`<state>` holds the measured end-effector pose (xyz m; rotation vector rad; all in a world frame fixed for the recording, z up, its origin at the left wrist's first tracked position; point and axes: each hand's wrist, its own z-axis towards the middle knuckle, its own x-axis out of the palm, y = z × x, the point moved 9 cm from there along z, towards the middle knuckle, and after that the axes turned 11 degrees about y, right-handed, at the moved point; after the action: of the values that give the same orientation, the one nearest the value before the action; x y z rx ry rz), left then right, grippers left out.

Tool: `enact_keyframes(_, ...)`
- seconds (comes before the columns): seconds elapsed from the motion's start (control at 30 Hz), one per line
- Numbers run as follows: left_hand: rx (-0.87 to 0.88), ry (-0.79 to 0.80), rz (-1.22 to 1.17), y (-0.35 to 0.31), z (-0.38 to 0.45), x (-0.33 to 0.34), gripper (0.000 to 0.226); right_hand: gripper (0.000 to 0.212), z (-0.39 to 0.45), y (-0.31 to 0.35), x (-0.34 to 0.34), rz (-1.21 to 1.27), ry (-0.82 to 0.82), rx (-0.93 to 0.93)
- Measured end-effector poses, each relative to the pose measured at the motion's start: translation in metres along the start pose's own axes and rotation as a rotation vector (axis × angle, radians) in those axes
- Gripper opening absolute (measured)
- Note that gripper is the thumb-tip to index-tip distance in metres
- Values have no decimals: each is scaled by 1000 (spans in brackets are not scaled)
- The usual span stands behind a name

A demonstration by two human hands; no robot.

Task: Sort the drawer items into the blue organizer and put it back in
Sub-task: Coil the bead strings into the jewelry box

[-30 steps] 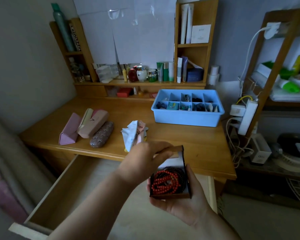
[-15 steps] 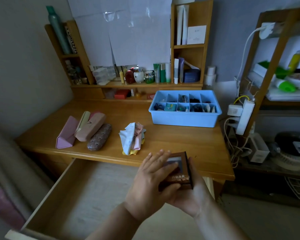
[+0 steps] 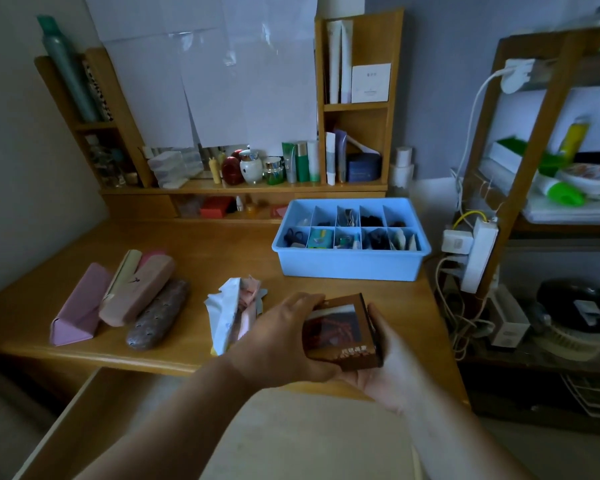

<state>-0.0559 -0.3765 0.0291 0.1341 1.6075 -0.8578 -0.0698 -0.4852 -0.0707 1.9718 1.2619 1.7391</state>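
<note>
A small brown box (image 3: 340, 332) with a clear window showing red beads sits closed between both hands above the desk's front edge. My left hand (image 3: 278, 341) grips its left side, fingers curled over the top edge. My right hand (image 3: 385, 368) cups it from below and the right. The blue organizer (image 3: 350, 263) stands on the desk at the back right, its compartments filled with small items. The wooden drawer (image 3: 94, 410) is pulled out below the desk at the lower left.
Three glasses cases, pink (image 3: 75, 313), beige-pink (image 3: 139, 292) and brown patterned (image 3: 158, 315), lie on the desk at left. Crumpled wrappers (image 3: 232, 311) lie near the middle. Cosmetics fill the back shelf (image 3: 257, 168). A power strip (image 3: 478, 254) and cables hang at right.
The box was open with red beads showing; my left hand has closed its lid. Both hands have lifted the box up toward the desk.
</note>
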Motion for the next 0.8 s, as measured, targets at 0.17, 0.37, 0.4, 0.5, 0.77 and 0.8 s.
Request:
enact_keyframes(0.17, -66, -166, -231, 50, 59, -40, 79, 25, 27, 72, -38, -962, -376, -264)
enact_keyframes(0.37, -118, -279, -257, 95, 153, -72, 59, 12, 53, 59, -49, -1329, -241, -279)
enact_keyframes(0.4, -126, -273, -250, 101, 167, -71, 59, 6, 52, 61, -48, -1321, -246, -326)
enact_keyframes(0.5, -210, -223, -168, 121, 202, -62, 62, 6, 50, 63, -47, -1306, -246, -366)
enact_keyframes(0.77, -232, -136, -175, 143, 230, -32, 65, 4, 52, 62, -48, -1274, -228, -377)
enact_keyframes(0.8, -239, -121, -133, 142, 229, -31, 67, 4, 52, 62, -48, -1266, -231, -384)
